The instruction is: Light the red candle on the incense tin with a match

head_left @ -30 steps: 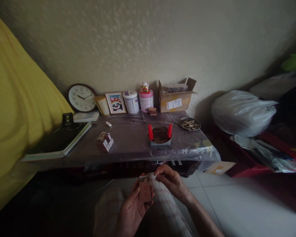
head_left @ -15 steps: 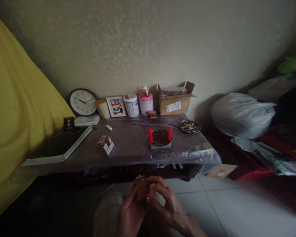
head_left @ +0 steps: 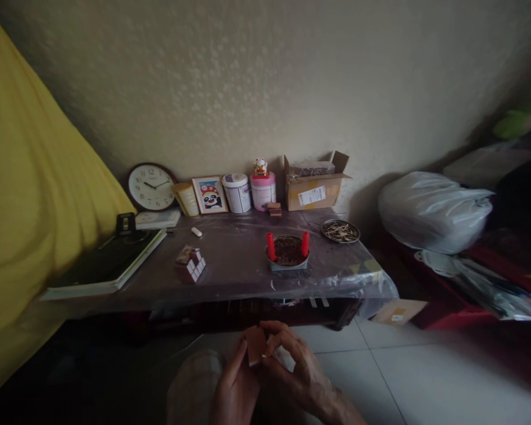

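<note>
At the bottom centre my left hand (head_left: 235, 386) grips a small brown matchbox (head_left: 255, 345) upright between fingers and thumb. My right hand (head_left: 297, 366) is curled close against the box's right side, its fingertips pinched together there; what they hold is too small to make out. Both hands hover over my lap, just in front of the low table (head_left: 230, 274). On the table ahead stands a round dish (head_left: 287, 252) of dark material with two red candles (head_left: 270, 246) at its sides.
The plastic-covered table carries a stack of matchboxes (head_left: 191, 262), a metal plate of matchsticks (head_left: 340, 231), a book (head_left: 101, 267), a clock (head_left: 151, 186), jars, a framed picture and a cardboard box (head_left: 314, 183). A white bag (head_left: 431, 209) lies at right, yellow cloth (head_left: 26, 195) at left.
My right hand has come from above right of the matchbox onto its side. Both hands and the box have sunk lower in view as the camera tilted up a little.
</note>
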